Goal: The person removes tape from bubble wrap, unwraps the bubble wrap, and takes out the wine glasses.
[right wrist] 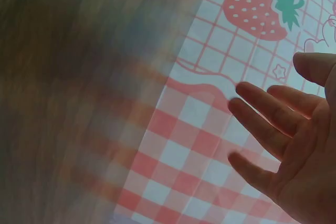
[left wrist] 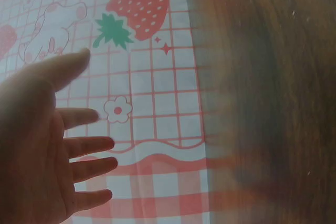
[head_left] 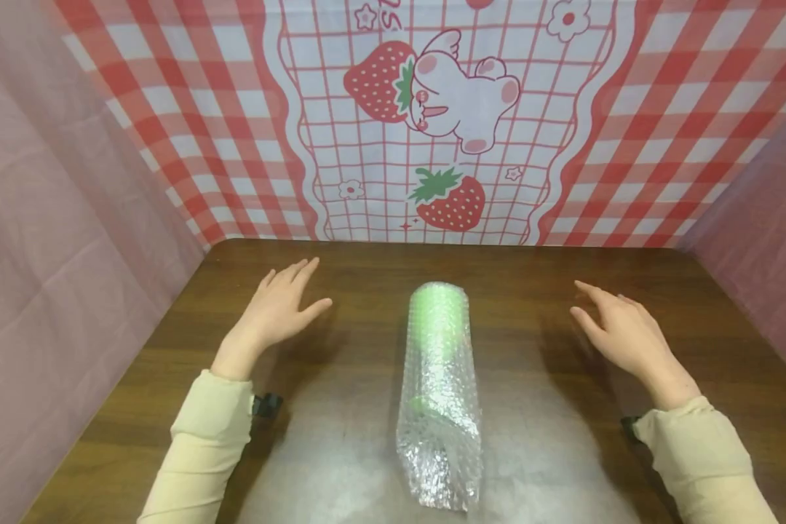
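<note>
L hand (head_left: pixel 276 309) & R hand (head_left: pixel 629 333) empty, relaxed, flanking bubble-wrapped green cyl. (head_left: pixel 439 386); prob. pre-grasp step, next needs inward reach.

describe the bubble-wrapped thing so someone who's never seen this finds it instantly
On the wooden table, look between the left hand and the right hand. The long bundle there shows pale green inside; its shiny bubble wrap sets it apart from the bare hands.

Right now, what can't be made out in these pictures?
Head view: what exactly the green item is; bubble wrap covers it.
Head view: the full printed lettering, cut off by the top edge.
Both wrist views: parts of the left hand and right hand, cut off by picture edges.
</note>
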Demonstrator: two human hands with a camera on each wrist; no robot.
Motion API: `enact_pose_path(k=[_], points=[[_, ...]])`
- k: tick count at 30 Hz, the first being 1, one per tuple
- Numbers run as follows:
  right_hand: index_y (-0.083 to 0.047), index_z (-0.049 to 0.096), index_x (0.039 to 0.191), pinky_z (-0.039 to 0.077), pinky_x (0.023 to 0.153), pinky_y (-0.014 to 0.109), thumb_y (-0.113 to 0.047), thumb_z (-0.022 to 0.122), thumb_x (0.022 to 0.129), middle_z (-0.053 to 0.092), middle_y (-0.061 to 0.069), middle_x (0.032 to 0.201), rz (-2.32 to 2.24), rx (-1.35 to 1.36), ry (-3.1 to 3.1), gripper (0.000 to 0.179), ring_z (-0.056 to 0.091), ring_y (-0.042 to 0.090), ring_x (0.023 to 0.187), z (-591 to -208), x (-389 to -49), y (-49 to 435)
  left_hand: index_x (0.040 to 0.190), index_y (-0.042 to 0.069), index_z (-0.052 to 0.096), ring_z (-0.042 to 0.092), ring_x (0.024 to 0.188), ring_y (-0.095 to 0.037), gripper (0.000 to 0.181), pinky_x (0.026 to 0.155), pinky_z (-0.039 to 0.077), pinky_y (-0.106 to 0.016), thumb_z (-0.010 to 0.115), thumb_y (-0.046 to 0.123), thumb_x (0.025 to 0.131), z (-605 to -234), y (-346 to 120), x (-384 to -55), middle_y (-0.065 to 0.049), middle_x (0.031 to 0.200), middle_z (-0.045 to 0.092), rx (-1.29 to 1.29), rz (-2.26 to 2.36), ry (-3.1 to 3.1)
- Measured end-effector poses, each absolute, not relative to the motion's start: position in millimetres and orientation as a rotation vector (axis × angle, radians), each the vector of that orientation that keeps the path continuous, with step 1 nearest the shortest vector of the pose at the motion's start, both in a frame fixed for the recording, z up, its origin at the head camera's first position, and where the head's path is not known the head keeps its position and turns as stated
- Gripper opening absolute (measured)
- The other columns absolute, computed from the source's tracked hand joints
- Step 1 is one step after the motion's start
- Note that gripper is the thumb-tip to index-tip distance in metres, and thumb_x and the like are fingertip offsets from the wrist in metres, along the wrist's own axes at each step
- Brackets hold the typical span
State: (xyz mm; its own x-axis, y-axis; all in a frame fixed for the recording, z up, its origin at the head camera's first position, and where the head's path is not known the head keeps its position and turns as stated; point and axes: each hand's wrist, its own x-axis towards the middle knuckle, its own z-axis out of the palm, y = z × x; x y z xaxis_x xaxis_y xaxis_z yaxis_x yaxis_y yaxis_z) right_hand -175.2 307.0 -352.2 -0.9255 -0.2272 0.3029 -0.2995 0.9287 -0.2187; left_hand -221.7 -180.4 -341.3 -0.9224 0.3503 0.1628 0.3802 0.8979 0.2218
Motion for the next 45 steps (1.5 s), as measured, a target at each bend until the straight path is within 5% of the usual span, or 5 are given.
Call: enact_pose_path(k=[4,9,18,30,45], points=[[-0.005,0.052,0.123,0.046,0.06,0.048,-0.031,0.047,0.093,0.066,0.014,0.097,0.383,0.371,-2.833,0.04,0.062,0.03,0.078,-352,-173,302,0.137,0.006,0.038,0.031,0.131,-0.035,0.065,0.107,0.02,-0.054,0.049,0.047,0.089,-343,-176,-220,-0.018,0.144,0.031,-0.594,-0.343,-2.94],[-0.009,0.061,0.108,0.041,0.052,0.032,-0.032,0.047,0.093,0.063,0.001,0.076,0.383,0.377,-2.846,0.031,0.053,0.013,0.062,-354,-174,292,0.129,0.005,0.049,0.045,0.121,-0.033,0.053,0.101,0.032,-0.051,0.049,0.043,0.09,-347,-167,-219,-0.016,0.132,0.048,-0.635,-0.3,-2.938],[-0.012,0.064,0.099,0.045,0.056,0.036,-0.031,0.051,0.092,0.067,0.001,0.081,0.46,0.411,-2.882,0.024,0.06,0.015,0.069,-357,-176,278,0.12,0.007,0.057,0.055,0.109,-0.03,0.044,0.095,0.04,-0.048,0.05,0.039,0.091,-352,-152,-217,-0.012,0.118,0.06,-0.701,-0.276,-2.901],[-0.014,0.064,0.099,0.043,0.055,0.033,-0.028,0.054,0.091,0.064,-0.003,0.079,0.46,0.463,-2.882,0.02,0.054,0.011,0.064,-362,-177,267,0.114,0.008,0.061,0.059,0.102,-0.027,0.039,0.09,0.043,-0.046,0.052,0.037,0.09,-359,-142,-214,-0.009,0.112,0.064,-0.725,-0.291,-2.845],[-0.017,0.065,0.093,0.048,0.061,0.037,-0.025,0.06,0.086,0.067,-0.005,0.083,0.498,0.589,-2.848,0.012,0.063,0.013,0.076,-360,-175,241,0.112,0.01,0.063,0.059,0.101,-0.023,0.037,0.089,0.045,-0.042,0.052,0.038,0.09,-357,-124,-209,-0.005,0.11,0.064,-0.817,-0.283,-2.804]])
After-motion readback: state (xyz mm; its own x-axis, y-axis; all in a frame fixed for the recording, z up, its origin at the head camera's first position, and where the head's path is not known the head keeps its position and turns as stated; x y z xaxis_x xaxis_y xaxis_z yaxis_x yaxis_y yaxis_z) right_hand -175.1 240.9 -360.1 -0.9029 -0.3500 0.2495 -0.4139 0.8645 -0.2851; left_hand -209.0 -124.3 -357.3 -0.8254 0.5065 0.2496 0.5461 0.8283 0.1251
